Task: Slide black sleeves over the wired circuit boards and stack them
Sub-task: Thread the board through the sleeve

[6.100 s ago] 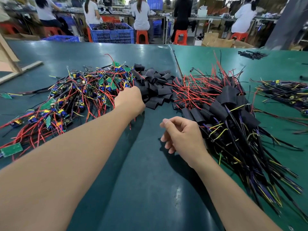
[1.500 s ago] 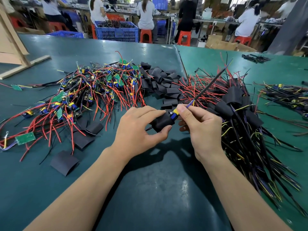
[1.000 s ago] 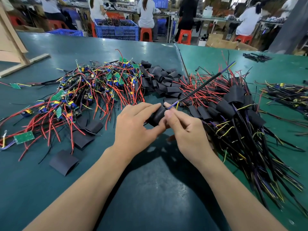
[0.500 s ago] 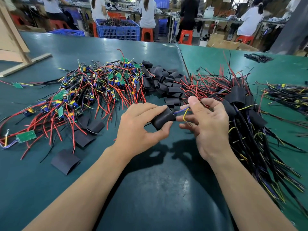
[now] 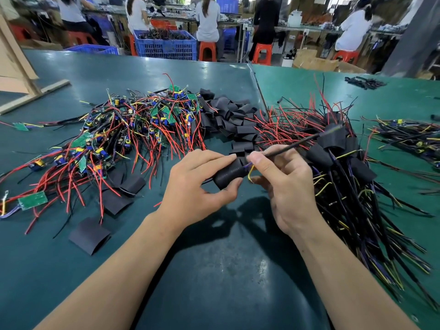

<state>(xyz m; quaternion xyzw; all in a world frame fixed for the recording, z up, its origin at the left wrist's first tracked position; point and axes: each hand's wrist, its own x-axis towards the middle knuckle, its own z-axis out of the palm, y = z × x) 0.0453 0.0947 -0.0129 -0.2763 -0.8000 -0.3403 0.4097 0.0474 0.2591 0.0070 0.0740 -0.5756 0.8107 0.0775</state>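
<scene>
Two green tables (image 5: 238, 270) abut; seated workers (image 5: 207, 17) line benches behind.

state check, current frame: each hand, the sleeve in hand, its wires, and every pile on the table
left hand: grips black sleeve
black sleeve: held off table
right hand: pinches wire lead
wire lead: sticks out of sleeve
bare boards pile: unsleeved, tangled
empty sleeves pile: loose
sleeved stack: heaped on table
</scene>
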